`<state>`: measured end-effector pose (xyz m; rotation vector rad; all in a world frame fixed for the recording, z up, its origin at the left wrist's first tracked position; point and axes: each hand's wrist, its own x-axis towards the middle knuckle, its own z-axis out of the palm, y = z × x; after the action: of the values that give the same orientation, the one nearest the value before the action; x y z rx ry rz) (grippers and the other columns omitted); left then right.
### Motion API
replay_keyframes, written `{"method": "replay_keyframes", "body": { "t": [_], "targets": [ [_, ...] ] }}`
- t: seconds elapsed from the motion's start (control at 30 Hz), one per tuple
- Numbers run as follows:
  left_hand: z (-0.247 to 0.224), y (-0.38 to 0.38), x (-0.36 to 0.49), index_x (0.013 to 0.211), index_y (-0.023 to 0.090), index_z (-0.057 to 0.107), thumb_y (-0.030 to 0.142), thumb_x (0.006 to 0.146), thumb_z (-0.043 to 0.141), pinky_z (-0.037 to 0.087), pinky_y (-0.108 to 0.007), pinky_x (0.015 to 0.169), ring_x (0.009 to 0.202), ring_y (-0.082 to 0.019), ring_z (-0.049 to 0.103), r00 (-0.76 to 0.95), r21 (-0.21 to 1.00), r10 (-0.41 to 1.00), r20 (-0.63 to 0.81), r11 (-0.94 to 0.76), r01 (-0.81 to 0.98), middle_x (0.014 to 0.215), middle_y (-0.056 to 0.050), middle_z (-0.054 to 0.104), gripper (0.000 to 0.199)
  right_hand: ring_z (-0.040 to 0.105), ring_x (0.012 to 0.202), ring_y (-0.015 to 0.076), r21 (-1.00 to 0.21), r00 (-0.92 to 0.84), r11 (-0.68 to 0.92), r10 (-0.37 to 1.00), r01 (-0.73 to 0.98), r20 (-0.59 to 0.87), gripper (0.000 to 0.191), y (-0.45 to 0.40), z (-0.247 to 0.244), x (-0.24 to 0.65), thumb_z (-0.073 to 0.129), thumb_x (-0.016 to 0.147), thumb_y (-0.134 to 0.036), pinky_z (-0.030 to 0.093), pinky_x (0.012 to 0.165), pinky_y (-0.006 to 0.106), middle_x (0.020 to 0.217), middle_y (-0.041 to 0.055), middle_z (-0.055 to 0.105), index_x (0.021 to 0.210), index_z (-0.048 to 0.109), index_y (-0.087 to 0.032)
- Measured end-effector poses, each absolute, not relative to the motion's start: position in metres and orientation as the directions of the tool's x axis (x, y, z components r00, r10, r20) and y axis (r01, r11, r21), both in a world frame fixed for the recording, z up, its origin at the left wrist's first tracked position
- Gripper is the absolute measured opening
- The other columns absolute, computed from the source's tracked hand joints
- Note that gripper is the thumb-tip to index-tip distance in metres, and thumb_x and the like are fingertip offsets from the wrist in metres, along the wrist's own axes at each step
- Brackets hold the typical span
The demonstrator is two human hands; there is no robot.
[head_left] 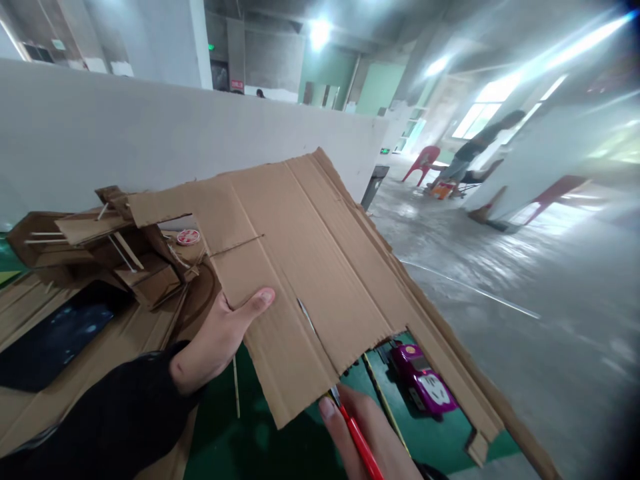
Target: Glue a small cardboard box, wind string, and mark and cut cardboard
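A large piece of brown cardboard point(310, 227) is held up over the green table. My left hand point(225, 330) grips its left edge, thumb on top and the other fingers hidden beneath. My right hand point(370, 433) is closed on red-handled scissors point(357, 437) at the cardboard's lower edge. One blade lies over the sheet along a cut line that runs up from that edge. A shorter slit shows at the upper left of the sheet.
A cardboard structure with white sticks point(120, 247) stands at the left, beside a dark tablet point(63, 337). A purple toy car point(423, 380) and thin sticks lie on the green table point(260, 447). Behind is a white partition point(150, 133); a person point(475, 147) bends near red chairs.
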<state>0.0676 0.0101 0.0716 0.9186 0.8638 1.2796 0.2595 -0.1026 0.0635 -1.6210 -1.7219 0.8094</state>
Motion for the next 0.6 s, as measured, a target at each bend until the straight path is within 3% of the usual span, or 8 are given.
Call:
{"method": "replay_keyframes", "body": {
  "t": [0.17,0.4,0.6],
  "targets": [
    [0.074,0.008,0.065,0.125,0.021,0.061,0.03,0.076,0.079,0.053,-0.037,0.096,0.113,-0.028,0.065,0.118,0.922,0.993,-0.02,0.065,-0.383,0.112,-0.007,0.074,0.053,0.064,0.065,0.0192,-0.79,-0.062,0.088,0.996,0.607,0.063,0.033,-0.1,0.069,0.255,0.042,0.095,-0.045,0.047,0.058,0.025,0.071,0.0021,0.068,0.085,0.065,-0.023],
    [0.07,0.009,0.064,0.125,0.021,0.063,0.031,0.078,0.077,0.052,-0.039,0.098,0.113,-0.029,0.065,0.133,0.929,0.99,0.037,0.015,-0.37,0.114,-0.008,0.073,0.05,0.059,0.06,0.0192,-0.744,-0.041,0.061,0.998,0.666,0.045,0.036,-0.099,0.062,0.258,0.04,0.094,-0.046,0.046,0.057,0.027,0.068,0.004,0.066,0.078,0.062,-0.023],
    [0.069,0.009,0.064,0.128,0.023,0.06,0.033,0.077,0.077,0.054,-0.038,0.096,0.112,-0.028,0.065,0.139,0.938,0.989,0.042,0.009,-0.347,0.118,-0.008,0.071,0.055,0.057,0.061,0.0173,-0.74,-0.118,0.03,0.991,0.672,-0.067,0.041,-0.09,0.045,0.266,0.037,0.095,-0.046,0.043,0.056,0.025,0.069,0.0053,0.064,0.076,0.06,-0.018]
  ]
}}
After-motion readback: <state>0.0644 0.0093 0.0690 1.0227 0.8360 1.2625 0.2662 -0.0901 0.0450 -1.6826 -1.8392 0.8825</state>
